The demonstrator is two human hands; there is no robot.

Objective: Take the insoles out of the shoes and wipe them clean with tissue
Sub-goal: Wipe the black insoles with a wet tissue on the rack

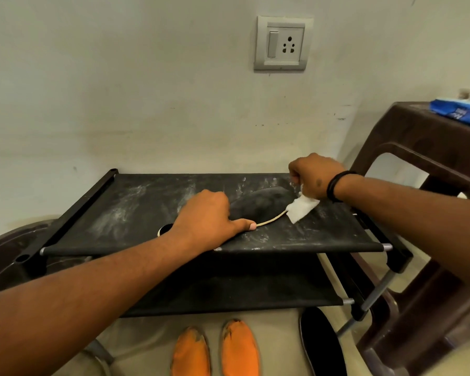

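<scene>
A black insole with a pale edge lies on the top shelf of a black fabric shoe rack. My left hand rests on its near end, thumb stretched along the pale edge. My right hand pinches a white tissue at the insole's far end. A second black insole lies on the floor at the lower right. Two orange shoes stand on the floor below the rack, toes toward it.
White dust streaks the rack's top shelf. A brown plastic stool stands at the right with a blue packet on it. A dark round tub sits at the left. A wall socket is above.
</scene>
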